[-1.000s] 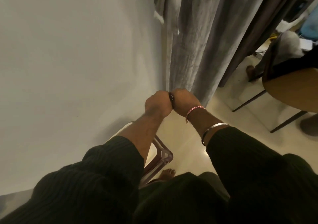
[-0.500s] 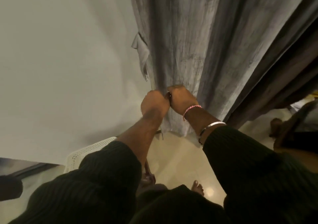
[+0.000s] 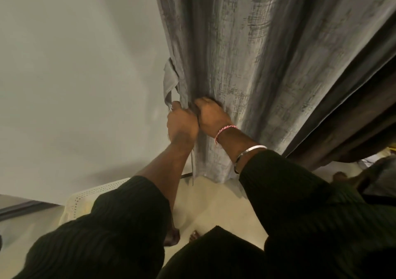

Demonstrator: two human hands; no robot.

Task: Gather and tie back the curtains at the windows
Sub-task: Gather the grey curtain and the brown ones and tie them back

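Observation:
A grey textured curtain (image 3: 257,53) hangs from the top of the view down to the floor beside a white wall. My left hand (image 3: 182,126) grips the curtain's left edge, fingers curled into the fabric. My right hand (image 3: 212,116) sits right against it, its fingers dug into a fold of the same curtain. A grey fabric tie-back strip (image 3: 170,83) hangs loose at the curtain's left edge, its lower end at my left hand. A thin strand (image 3: 193,171) dangles below my left wrist.
A darker brown curtain (image 3: 353,118) hangs to the right of the grey one. A white perforated chair (image 3: 85,195) stands low on the left against the wall. My bare feet (image 3: 171,238) are on the pale floor. Another person's foot (image 3: 340,176) shows at right.
Both hands have risen along the curtain while staying pressed together, and the view has tilted upward. The hanging tie-back strip is now just above my left hand.

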